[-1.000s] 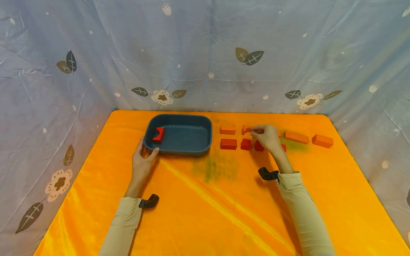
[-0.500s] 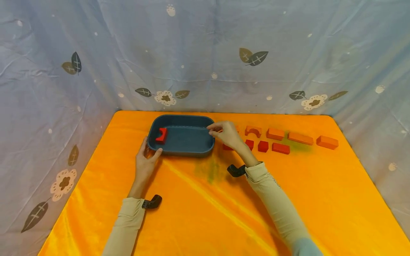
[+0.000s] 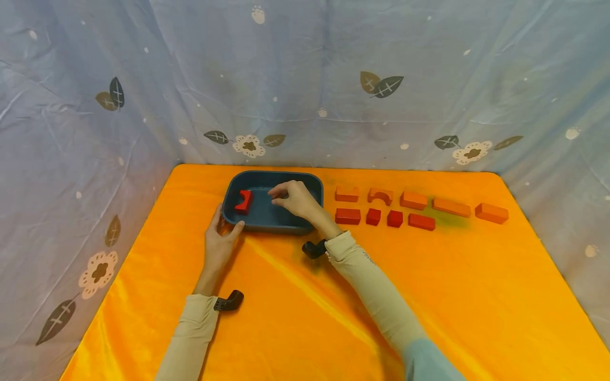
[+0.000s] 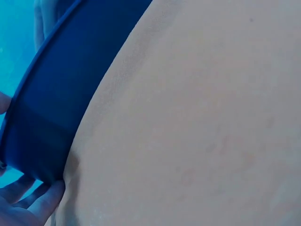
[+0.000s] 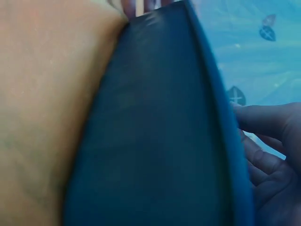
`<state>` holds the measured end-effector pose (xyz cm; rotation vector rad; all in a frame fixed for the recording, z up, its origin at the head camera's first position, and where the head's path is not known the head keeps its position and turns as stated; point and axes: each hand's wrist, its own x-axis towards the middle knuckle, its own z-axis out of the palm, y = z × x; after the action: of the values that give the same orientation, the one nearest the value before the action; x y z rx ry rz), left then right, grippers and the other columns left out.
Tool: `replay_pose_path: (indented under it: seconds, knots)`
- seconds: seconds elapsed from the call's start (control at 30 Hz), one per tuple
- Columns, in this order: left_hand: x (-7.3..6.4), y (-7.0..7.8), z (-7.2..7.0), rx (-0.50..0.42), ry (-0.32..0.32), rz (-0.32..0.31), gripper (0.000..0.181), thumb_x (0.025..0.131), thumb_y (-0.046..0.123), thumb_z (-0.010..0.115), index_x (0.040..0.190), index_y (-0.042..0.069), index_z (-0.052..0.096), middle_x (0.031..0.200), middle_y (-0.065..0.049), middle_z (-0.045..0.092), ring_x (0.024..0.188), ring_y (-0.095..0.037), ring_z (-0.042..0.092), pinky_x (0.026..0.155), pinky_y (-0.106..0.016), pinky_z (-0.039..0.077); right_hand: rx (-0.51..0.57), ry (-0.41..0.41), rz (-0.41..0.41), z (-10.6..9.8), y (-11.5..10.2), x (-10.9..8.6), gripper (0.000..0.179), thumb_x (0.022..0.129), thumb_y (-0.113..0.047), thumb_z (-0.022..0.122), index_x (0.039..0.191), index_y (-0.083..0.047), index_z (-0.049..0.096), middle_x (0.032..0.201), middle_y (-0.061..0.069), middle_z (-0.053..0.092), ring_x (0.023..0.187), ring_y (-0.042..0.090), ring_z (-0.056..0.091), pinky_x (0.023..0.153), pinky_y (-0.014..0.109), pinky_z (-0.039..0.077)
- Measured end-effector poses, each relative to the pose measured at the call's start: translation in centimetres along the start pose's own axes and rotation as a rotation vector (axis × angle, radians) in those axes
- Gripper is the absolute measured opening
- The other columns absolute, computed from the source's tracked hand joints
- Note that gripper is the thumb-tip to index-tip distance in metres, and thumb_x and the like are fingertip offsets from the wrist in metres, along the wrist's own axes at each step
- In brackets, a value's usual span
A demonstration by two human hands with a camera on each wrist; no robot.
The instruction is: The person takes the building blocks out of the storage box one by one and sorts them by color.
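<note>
A dark blue rectangular tray (image 3: 290, 228) stands at the back left of the table. My left hand (image 3: 220, 241) grips its near left corner, thumb along the front rim and fingers at the left side. In the left wrist view, fingers (image 4: 49, 200) lie against the outer wall of the tray (image 4: 61, 108). Inside, near the left end, lies a red arch block (image 3: 244, 202). Over the middle of the tray is my right hand (image 3: 296, 198), reaching left, fingers loosely bent, no block visible between fingertips. The right wrist view shows this hand (image 5: 273, 155) beyond the tray wall (image 5: 150, 122).
Two rows of blocks lie right of the tray: orange behind, including an orange arch block (image 3: 380, 193) and a long orange block (image 3: 451, 207), red in front, including a red cube (image 3: 395, 218). A patterned cloth (image 3: 295, 79) hangs behind the orange-covered table (image 3: 286, 317).
My right hand has moved left from the orange arch block, across the tray's right rim, to above its middle. The left hand keeps its grip on the tray. The view has shifted slightly.
</note>
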<state>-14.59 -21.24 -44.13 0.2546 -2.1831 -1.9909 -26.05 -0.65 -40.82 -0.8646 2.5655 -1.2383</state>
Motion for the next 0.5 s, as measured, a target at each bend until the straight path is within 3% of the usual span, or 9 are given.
replay_pose_path:
  seconds: [0.13,0.27,0.5]
  knots:
    - [-0.1,0.1,0.0,-0.007,-0.004,0.013,0.079,0.092,0.005,0.066,0.155,-0.001,0.019,0.159,-0.014,0.023,0.140,-0.033,0.034,0.111,-0.046,0.036,-0.062,-0.046,0.000,0.9,-0.3,1.5,0.029,0.091,-0.007,0.069,0.120,-0.001,0.069,0.114,0.011,0.070,0.100,0.021,0.066,0.087,0.026,0.055]
    - [0.0,0.2,0.0,0.000,-0.014,0.014,0.079,0.093,0.005,0.066,0.155,0.000,0.018,0.160,-0.014,0.023,0.141,-0.032,0.033,0.111,-0.046,0.035,-0.123,-0.133,-0.052,1.4,-1.0,2.9,0.034,0.091,-0.007,0.069,0.124,-0.002,0.067,0.121,0.011,0.068,0.109,0.022,0.063,0.094,0.029,0.052]
    - [0.0,0.2,-0.3,0.024,-0.017,0.013,0.079,0.092,0.006,0.067,0.155,0.000,0.019,0.159,-0.015,0.024,0.141,-0.031,0.033,0.109,-0.044,0.038,-0.160,-0.249,-0.108,2.6,-1.9,5.4,0.038,0.092,-0.003,0.067,0.129,-0.002,0.063,0.128,0.010,0.064,0.116,0.023,0.059,0.099,0.029,0.049]
